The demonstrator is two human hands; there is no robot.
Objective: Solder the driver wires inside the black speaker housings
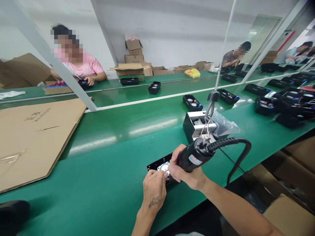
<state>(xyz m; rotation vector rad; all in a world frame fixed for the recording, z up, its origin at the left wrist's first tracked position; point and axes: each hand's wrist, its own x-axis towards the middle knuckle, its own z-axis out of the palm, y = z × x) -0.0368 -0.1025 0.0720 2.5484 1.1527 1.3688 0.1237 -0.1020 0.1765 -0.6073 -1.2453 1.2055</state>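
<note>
Right grip (188,175) around electric screwdriver (194,155), left grip (152,190) on speaker panel (155,166).

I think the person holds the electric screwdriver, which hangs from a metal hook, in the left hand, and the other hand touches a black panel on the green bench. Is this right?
Not quite: the head view shows the electric screwdriver in the right hand, not the left. The rest stands: it hangs from the metal hook, and the left hand touches the black panel.

Flattened cardboard (36,141) lies on the green conveyor belt (103,164)
</note>
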